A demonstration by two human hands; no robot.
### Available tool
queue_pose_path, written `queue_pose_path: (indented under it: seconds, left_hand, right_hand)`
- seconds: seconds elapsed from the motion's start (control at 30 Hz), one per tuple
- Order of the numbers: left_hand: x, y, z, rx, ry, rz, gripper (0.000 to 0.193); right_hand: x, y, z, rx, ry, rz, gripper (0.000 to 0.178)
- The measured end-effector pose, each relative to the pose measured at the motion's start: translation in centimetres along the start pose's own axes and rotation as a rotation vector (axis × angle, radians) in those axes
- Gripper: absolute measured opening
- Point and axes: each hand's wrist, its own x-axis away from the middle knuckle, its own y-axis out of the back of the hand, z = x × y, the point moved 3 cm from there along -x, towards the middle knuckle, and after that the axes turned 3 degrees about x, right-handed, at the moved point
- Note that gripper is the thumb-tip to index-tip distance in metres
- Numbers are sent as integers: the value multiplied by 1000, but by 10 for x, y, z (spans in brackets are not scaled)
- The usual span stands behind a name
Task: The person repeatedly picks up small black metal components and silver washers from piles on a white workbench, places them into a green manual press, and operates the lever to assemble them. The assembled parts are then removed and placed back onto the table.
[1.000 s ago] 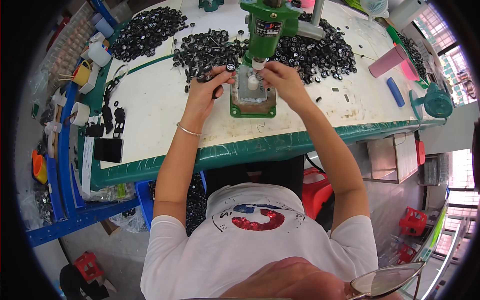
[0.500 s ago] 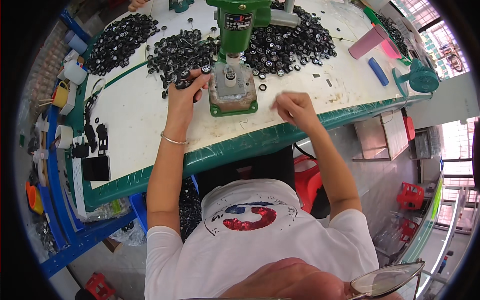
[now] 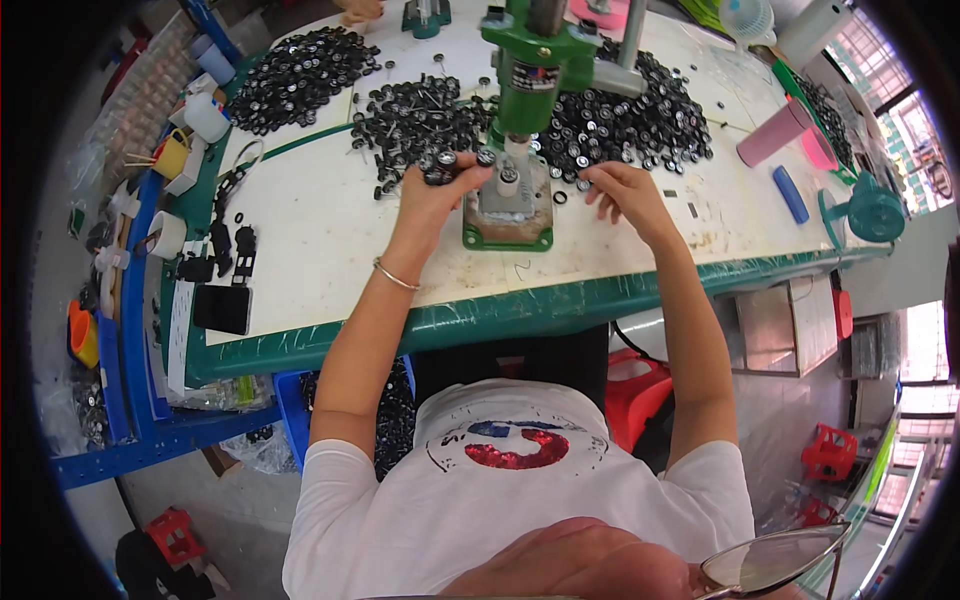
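Observation:
My left hand is closed on several small black toy wheels with silver hubs, one wheel pinched at the fingertips beside the press. The green hand press stands on the table, its ram above a pale round holder on the base plate. Another wheel sits on top of that holder. My right hand is at the near edge of the right-hand wheel pile, fingers bent and apart. Its fingertips are beside a loose wheel; whether they touch is unclear.
Wheels with axles lie in a pile left of the press, with another pile beyond. A phone and black parts lie at left. A pink cup, blue bar and green fan stand right. Another person's hand shows.
My right hand has moved away from me to the edge of the right wheel pile, its fingers opening out. My left hand stays beside the press with its wheels. The whole view has shifted.

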Motion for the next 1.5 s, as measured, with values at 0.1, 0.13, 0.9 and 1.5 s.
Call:
queue_pose_path:
  seconds: [0.1, 0.13, 0.9, 1.5]
  left_hand:
    - [2, -10, -6, -41, 5, 24, 21]
    - [0, -12, -7, -53, 4, 43, 21]
    - [-9, -33, -8, 98, -42, 115, 11]
    - [-10, -30, -8, -43, -103, 162, 12]
  right_hand:
    - [1, 17, 22, -20, 72, -57, 24]
    - [-3, 23, 36, -77, 118, -74, 24]
    - [-83, 62, 262, -543, 616, -336, 26]
    - [-10, 33, 271, -511, 938, -346, 28]
